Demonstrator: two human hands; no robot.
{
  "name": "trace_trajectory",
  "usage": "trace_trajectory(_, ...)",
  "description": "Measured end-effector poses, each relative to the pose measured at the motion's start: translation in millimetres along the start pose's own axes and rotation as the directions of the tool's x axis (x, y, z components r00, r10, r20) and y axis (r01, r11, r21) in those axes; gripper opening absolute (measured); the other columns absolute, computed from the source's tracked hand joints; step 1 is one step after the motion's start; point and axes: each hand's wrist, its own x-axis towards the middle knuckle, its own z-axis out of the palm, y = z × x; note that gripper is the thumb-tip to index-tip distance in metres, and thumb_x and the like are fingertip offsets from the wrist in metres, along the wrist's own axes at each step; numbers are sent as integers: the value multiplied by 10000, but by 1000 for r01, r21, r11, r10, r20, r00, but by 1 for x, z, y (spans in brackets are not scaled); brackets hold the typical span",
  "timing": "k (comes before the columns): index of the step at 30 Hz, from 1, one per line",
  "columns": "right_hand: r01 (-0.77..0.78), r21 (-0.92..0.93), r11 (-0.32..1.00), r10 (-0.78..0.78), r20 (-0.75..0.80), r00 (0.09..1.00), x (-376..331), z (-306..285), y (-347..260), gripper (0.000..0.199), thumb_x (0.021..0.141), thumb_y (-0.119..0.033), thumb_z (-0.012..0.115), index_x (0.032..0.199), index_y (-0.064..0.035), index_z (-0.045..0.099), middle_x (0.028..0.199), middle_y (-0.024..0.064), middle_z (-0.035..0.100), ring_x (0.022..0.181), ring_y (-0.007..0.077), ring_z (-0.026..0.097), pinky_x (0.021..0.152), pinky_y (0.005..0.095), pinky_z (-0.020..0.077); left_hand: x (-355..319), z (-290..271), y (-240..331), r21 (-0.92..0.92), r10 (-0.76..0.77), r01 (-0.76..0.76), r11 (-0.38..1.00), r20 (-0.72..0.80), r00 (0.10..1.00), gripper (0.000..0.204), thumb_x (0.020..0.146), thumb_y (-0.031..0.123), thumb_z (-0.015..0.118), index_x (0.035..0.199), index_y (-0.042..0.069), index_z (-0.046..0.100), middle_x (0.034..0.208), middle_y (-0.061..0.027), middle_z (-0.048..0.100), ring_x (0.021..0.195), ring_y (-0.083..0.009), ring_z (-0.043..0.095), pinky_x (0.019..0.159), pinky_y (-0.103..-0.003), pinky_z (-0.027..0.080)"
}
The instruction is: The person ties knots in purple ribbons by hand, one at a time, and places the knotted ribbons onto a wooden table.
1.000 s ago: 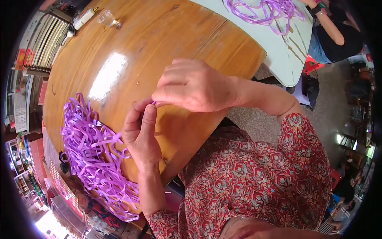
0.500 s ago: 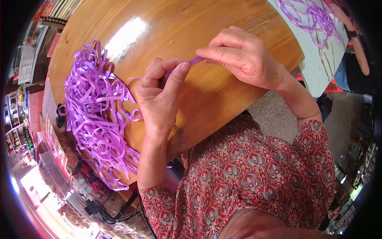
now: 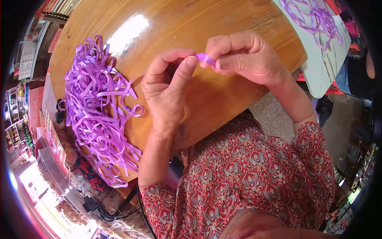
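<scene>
Between my two hands, above the wooden table, a short piece of purple ribbon (image 3: 206,59) bends into a curve. My left hand (image 3: 167,85) pinches one part of it between thumb and forefinger. The thumb and fingers of my right hand (image 3: 246,57) are closed on the other part, just to the right. A thin strand of ribbon shows behind my left hand, toward the heap. That large, loose heap of purple ribbon (image 3: 97,103) lies on the left of the table, beside my left wrist, and some of it hangs over the edge.
The varnished wooden table (image 3: 191,24) has a rounded edge. At the upper right stands a pale table (image 3: 320,75) bearing another tangle of purple ribbon (image 3: 316,22), with part of another person beyond. Bags and cables (image 3: 99,209) crowd the lower left.
Both hands have shifted slightly right. My right hand has turned and come nearer the left one, and the ribbon between them, straight before, is now curved.
</scene>
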Motion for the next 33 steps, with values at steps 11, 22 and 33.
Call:
trace_trajectory(11,418,-736,533,-538,87,838,14,13,17,270,784,66,628,1037,-21,663,888,75,614,809,164,594,695,247,470,-2,-1,-19,19,225,-224,974,-34,974,134,826,-30,645,955,3,628,882,12,550,759,-51,495,676,-174,401)
trace_trajectory(22,346,-809,475,-541,42,840,12,20,13,229,784,42,660,1007,-2,626,871,53,627,800,142,605,712,244,491,-3,-1,-14,29,178,-176,984,-56,982,73,823,-30,644,892,-7,638,860,-5,565,777,-63,508,703,-187,406)
trace_trajectory(33,414,-882,223,-518,252,817,12,12,9,254,700,25,679,950,23,629,836,116,597,765,208,584,684,305,458,-3,-4,-4,-25,-6,6,1000,-4,1000,54,848,-10,613,898,-19,631,832,6,578,763,-52,513,694,-179,409)
